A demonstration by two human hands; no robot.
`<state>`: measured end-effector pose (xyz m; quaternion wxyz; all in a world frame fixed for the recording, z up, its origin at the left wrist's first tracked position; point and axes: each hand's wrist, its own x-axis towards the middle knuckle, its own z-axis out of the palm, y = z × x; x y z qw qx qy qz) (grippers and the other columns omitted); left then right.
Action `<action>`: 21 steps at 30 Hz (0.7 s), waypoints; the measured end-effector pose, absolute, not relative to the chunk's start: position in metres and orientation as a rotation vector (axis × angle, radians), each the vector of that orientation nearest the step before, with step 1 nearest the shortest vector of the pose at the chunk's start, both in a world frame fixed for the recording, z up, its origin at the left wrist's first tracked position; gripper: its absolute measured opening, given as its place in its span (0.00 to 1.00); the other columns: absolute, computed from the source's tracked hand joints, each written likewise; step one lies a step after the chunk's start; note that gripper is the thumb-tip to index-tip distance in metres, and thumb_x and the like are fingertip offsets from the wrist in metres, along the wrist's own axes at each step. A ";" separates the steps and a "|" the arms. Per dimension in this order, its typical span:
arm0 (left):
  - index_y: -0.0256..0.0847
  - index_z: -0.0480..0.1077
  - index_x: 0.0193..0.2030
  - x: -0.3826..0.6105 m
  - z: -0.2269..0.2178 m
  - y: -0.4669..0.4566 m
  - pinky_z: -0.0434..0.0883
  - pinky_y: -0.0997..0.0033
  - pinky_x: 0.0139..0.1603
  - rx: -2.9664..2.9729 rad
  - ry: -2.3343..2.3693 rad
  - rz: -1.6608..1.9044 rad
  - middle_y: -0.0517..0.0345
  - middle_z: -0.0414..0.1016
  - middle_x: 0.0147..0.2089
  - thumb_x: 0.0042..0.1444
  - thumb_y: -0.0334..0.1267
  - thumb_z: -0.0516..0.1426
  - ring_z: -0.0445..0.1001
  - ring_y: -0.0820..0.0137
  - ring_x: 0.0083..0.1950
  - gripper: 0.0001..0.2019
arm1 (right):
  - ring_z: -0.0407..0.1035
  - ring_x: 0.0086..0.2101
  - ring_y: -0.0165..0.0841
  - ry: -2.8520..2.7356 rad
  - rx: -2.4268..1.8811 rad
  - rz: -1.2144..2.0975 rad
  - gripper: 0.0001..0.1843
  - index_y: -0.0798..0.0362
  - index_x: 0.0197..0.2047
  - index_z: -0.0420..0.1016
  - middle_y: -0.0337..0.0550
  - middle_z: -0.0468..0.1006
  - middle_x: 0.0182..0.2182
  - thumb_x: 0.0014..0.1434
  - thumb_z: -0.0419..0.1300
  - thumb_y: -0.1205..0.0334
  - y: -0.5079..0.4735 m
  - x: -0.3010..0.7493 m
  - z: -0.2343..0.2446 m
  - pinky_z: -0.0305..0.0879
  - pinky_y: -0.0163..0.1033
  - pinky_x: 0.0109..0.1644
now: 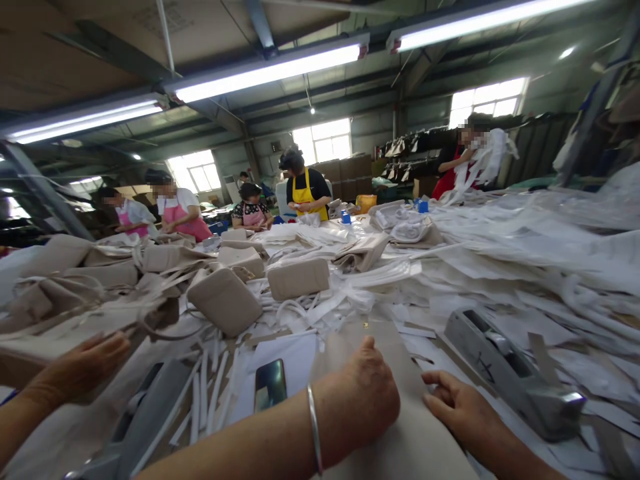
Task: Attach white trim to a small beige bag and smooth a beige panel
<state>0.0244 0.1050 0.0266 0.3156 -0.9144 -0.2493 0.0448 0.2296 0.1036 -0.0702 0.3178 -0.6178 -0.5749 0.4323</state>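
A pale beige bag piece [420,440] with a small gold fitting [366,325] at its far end lies in front of me. My left hand [367,387], a silver bangle at its wrist, rests over the middle of this piece. It is closed in a fist with the thumb up, and whatever its fingers hold is hidden. Curled at the right edge of the same piece, my right hand [457,403] pinches that edge between thumb and fingers. A phone [270,383] lies on white paper left of my left forearm.
Grey tape dispensers stand at right [515,373] and lower left [135,420]. Another person's hand [85,363] reaches in at left beside beige bags [225,300]. White paper strips and sheets [500,253] cover the table. Several people work across it, one in a yellow apron [303,190].
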 end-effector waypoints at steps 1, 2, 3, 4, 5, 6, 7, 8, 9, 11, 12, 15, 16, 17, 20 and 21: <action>0.48 0.74 0.19 0.023 0.025 0.105 0.69 0.48 0.56 -2.389 -0.634 0.080 0.60 0.75 0.23 0.50 0.45 0.63 0.71 0.66 0.30 0.12 | 0.63 0.21 0.33 -1.508 -1.622 1.139 0.25 0.52 0.43 0.75 0.33 0.67 0.17 0.46 0.60 0.46 0.105 0.230 -0.073 0.55 0.35 0.25; 0.47 0.72 0.18 0.021 0.025 0.106 0.69 0.49 0.56 -2.403 -0.625 0.061 0.61 0.73 0.22 0.51 0.44 0.62 0.70 0.67 0.28 0.13 | 0.63 0.21 0.33 -1.506 -1.614 1.144 0.25 0.52 0.44 0.75 0.33 0.67 0.17 0.46 0.60 0.45 0.105 0.230 -0.075 0.55 0.36 0.25; 0.46 0.71 0.18 0.020 0.026 0.107 0.69 0.49 0.55 -2.446 -0.635 0.063 0.61 0.72 0.21 0.51 0.43 0.62 0.69 0.68 0.27 0.14 | 0.63 0.21 0.33 -1.507 -1.603 1.152 0.26 0.52 0.44 0.74 0.34 0.67 0.18 0.45 0.60 0.45 0.106 0.231 -0.077 0.55 0.36 0.25; 0.44 0.70 0.19 0.018 0.030 0.107 0.69 0.48 0.55 -2.513 -0.663 0.082 0.60 0.72 0.23 0.53 0.41 0.61 0.69 0.68 0.28 0.13 | 0.63 0.21 0.33 -1.507 -1.589 1.162 0.26 0.53 0.45 0.74 0.34 0.67 0.18 0.46 0.60 0.45 0.107 0.231 -0.079 0.55 0.36 0.25; 0.42 0.70 0.20 0.016 0.034 0.108 0.68 0.48 0.54 -2.590 -0.708 0.112 0.58 0.73 0.24 0.54 0.38 0.60 0.69 0.66 0.29 0.12 | 0.63 0.21 0.33 -1.504 -1.577 1.176 0.27 0.53 0.46 0.73 0.34 0.67 0.18 0.46 0.59 0.45 0.107 0.232 -0.081 0.55 0.36 0.26; 0.41 0.71 0.23 0.012 0.040 0.110 0.68 0.48 0.53 -2.656 -0.771 0.144 0.56 0.74 0.27 0.54 0.36 0.60 0.70 0.65 0.31 0.10 | 0.63 0.22 0.33 -1.496 -1.571 1.188 0.28 0.54 0.46 0.73 0.34 0.68 0.18 0.47 0.59 0.45 0.106 0.232 -0.081 0.55 0.36 0.26; 0.40 0.71 0.25 0.008 0.046 0.112 0.68 0.49 0.51 -2.702 -0.839 0.164 0.54 0.74 0.30 0.54 0.34 0.59 0.70 0.63 0.33 0.07 | 0.63 0.22 0.33 -1.489 -1.572 1.198 0.28 0.54 0.47 0.72 0.34 0.68 0.19 0.47 0.58 0.44 0.106 0.233 -0.081 0.55 0.36 0.26; 0.39 0.72 0.27 0.002 0.052 0.114 0.69 0.50 0.48 -2.732 -0.921 0.163 0.52 0.74 0.31 0.53 0.32 0.59 0.70 0.62 0.34 0.04 | 0.63 0.22 0.34 -1.481 -1.581 1.206 0.29 0.55 0.47 0.72 0.34 0.68 0.19 0.47 0.58 0.44 0.105 0.233 -0.080 0.55 0.37 0.26; 0.39 0.72 0.29 -0.005 0.057 0.116 0.68 0.52 0.46 -2.746 -1.017 0.132 0.51 0.74 0.33 0.52 0.31 0.58 0.71 0.61 0.36 0.03 | 0.63 0.22 0.34 -1.475 -1.594 1.208 0.30 0.55 0.47 0.72 0.34 0.68 0.19 0.46 0.58 0.43 0.104 0.233 -0.078 0.55 0.37 0.26; 0.39 0.71 0.31 -0.024 0.066 0.118 0.67 0.57 0.44 -2.737 -1.233 -0.029 0.50 0.73 0.35 0.54 0.30 0.56 0.70 0.62 0.37 0.03 | 0.63 0.22 0.34 -1.475 -1.617 1.205 0.31 0.55 0.47 0.72 0.34 0.67 0.19 0.45 0.58 0.43 0.103 0.234 -0.075 0.55 0.37 0.26; 0.39 0.70 0.31 -0.035 0.069 0.117 0.67 0.59 0.43 -2.728 -1.341 -0.158 0.50 0.73 0.36 0.56 0.31 0.54 0.70 0.63 0.38 0.05 | 0.63 0.22 0.34 -1.477 -1.621 1.207 0.30 0.55 0.47 0.72 0.33 0.67 0.19 0.46 0.58 0.43 0.103 0.234 -0.074 0.54 0.37 0.26; 0.40 0.68 0.30 -0.069 0.080 0.098 0.66 0.67 0.40 -2.752 -1.631 -0.605 0.53 0.72 0.34 0.62 0.33 0.50 0.69 0.67 0.37 0.11 | 0.63 0.23 0.34 -1.504 -1.614 1.216 0.29 0.55 0.49 0.71 0.33 0.68 0.20 0.49 0.58 0.44 0.103 0.237 -0.074 0.54 0.37 0.27; 0.41 0.68 0.29 -0.080 0.083 0.086 0.66 0.69 0.39 -2.775 -1.719 -0.721 0.55 0.71 0.33 0.62 0.34 0.50 0.69 0.68 0.37 0.11 | 0.64 0.23 0.33 -1.522 -1.614 1.211 0.29 0.56 0.49 0.71 0.33 0.68 0.20 0.50 0.58 0.45 0.104 0.237 -0.076 0.54 0.37 0.27; 0.41 0.67 0.29 -0.091 0.083 0.071 0.66 0.70 0.39 -2.806 -1.806 -0.787 0.56 0.71 0.32 0.62 0.36 0.50 0.69 0.69 0.36 0.11 | 0.64 0.23 0.33 -1.542 -1.616 1.200 0.29 0.56 0.50 0.72 0.33 0.69 0.20 0.51 0.58 0.45 0.104 0.238 -0.077 0.54 0.37 0.27; 0.44 0.69 0.28 -0.121 0.066 0.021 0.68 0.72 0.39 -2.895 -2.122 -0.626 0.62 0.73 0.32 0.60 0.39 0.52 0.71 0.71 0.35 0.11 | 0.64 0.23 0.33 -1.604 -1.630 1.146 0.26 0.56 0.49 0.73 0.34 0.69 0.20 0.53 0.58 0.47 0.107 0.240 -0.081 0.53 0.37 0.27; 0.46 0.71 0.28 -0.130 0.053 0.005 0.68 0.72 0.38 -2.875 -2.258 -0.477 0.65 0.74 0.32 0.57 0.41 0.54 0.71 0.71 0.34 0.09 | 0.64 0.22 0.33 -1.627 -1.638 1.129 0.25 0.56 0.49 0.73 0.34 0.70 0.20 0.54 0.58 0.47 0.108 0.240 -0.081 0.53 0.37 0.27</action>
